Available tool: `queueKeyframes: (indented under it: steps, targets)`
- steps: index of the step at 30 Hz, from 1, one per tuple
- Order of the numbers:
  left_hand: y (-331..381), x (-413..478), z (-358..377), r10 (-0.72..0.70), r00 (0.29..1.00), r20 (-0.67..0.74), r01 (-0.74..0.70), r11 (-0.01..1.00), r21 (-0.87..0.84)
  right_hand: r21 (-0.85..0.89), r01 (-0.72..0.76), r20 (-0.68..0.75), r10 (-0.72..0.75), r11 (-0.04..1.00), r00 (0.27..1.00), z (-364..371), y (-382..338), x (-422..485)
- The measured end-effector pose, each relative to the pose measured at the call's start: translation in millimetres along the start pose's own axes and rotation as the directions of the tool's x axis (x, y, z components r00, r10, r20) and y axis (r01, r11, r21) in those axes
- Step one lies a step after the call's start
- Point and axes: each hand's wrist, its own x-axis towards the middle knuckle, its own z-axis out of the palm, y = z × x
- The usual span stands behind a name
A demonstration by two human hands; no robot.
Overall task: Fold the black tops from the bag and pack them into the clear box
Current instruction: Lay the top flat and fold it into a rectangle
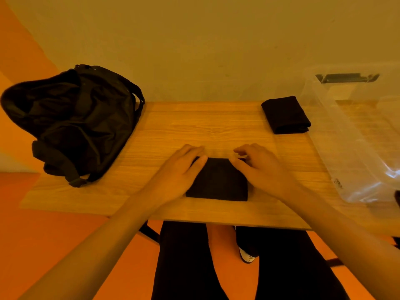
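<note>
The left hand [179,169] lies with its fingers [194,151] nearly straight and close together, pressing flat on the far left corner of a small folded black top [218,182]. The right hand [263,167] rests on the far right corner with its fingers [244,149] bent and its thumb on the cloth; blur hides whether it pinches the fabric or only presses it. This rectangular top lies flat between the two hands on the near middle of the light wooden table [194,126], just inside the front edge. At the far left of the table sits a slumped black fabric bag [71,122], its mouth gaping and its straps trailing towards the near left corner, well apart from the hands. To the right, near the table's back edge, a second folded black top [285,114] lies as a neat thick bundle, just beside the clear plastic box [346,131]. The box takes up the right end of the table, with a dark clip [346,77] on its far rim. Below the front edge of the table show the person's black trousers [184,267] and a white shoe [247,257] on an orange floor [54,245].
</note>
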Motion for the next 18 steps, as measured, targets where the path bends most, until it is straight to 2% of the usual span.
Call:
queueKeyframes:
  steps: [3, 6, 12, 18]
  targets:
    - [0, 24, -16, -0.081, 0.993, 0.089, 0.079, 0.997, 0.025, -0.037, -0.139, 0.126, 0.143, 0.990, 0.982, -13, -7, 19]
    - [-1, 39, -28, -0.150, 0.963, 0.222, 0.169, 0.984, -0.065, 0.069, -0.244, 0.278, 0.217, 0.967, 0.936, -22, -8, 33]
    - [-7, 51, -37, -0.194, 0.906, 0.375, 0.233, 0.970, -0.062, -0.015, -0.209, 0.458, 0.193, 0.978, 0.868, -37, -10, 44]
    - [-7, 52, -46, -0.136, 0.872, 0.470, 0.171, 0.985, -0.033, -0.081, -0.162, 0.509, 0.181, 0.983, 0.842, -38, -13, 44]
